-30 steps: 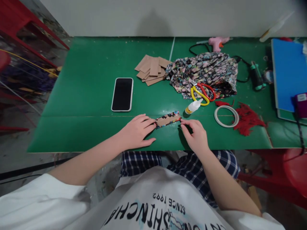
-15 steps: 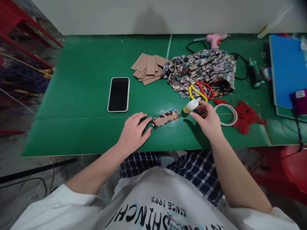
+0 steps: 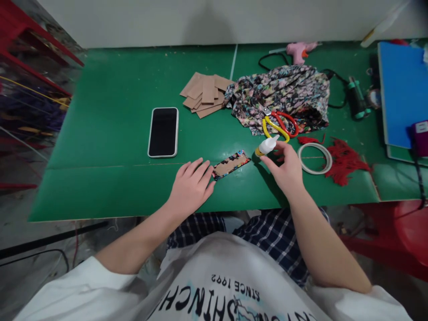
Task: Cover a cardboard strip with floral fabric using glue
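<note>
A small cardboard strip wrapped in floral cloth (image 3: 230, 163) lies near the front edge of the green table (image 3: 117, 133). My left hand (image 3: 191, 188) rests flat on the table, its fingertips just left of the strip. My right hand (image 3: 284, 170) is to the right of the strip, fingers apart and curved. Its index finger and thumb reach the small white glue bottle (image 3: 266, 146), which lies on its side. I cannot tell whether the fingers touch the bottle.
A phone (image 3: 163, 132) lies face up to the left. Behind are cardboard pieces (image 3: 203, 93), floral fabric (image 3: 281, 94) with red-and-yellow scissors (image 3: 280, 125), a tape ring (image 3: 314, 158), red tassels (image 3: 346, 161), a pink glue gun (image 3: 299, 50) and a blue board (image 3: 403, 96).
My right hand left the strip's right end and moved up and right to the glue bottle. My left hand slid slightly back from the strip and lies flat.
</note>
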Demonstrator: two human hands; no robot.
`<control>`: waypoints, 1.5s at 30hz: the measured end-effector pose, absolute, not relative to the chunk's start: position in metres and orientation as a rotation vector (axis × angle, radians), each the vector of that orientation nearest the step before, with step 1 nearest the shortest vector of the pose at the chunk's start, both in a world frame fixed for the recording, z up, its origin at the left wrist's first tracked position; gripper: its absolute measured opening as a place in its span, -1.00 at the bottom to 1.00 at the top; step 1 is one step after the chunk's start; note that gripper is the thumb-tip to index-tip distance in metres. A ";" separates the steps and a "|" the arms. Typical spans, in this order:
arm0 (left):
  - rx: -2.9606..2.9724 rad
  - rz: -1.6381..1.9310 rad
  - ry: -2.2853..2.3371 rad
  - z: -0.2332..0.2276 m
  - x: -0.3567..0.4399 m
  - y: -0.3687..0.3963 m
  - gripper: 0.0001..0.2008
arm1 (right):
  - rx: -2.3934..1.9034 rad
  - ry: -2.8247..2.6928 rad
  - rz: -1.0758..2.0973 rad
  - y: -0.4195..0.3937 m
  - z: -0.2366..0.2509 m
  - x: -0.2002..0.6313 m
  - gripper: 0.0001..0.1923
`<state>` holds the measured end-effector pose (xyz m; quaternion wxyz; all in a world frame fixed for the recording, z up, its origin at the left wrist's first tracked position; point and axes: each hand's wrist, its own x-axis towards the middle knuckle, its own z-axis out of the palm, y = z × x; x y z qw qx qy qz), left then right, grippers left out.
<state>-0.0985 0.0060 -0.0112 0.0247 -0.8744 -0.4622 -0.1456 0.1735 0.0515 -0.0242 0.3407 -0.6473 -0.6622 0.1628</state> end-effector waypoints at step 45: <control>-2.912 -0.708 -1.509 -0.016 -0.111 0.057 -0.77 | -1.406 -2.359 0.224 0.027 -0.022 0.113 -0.58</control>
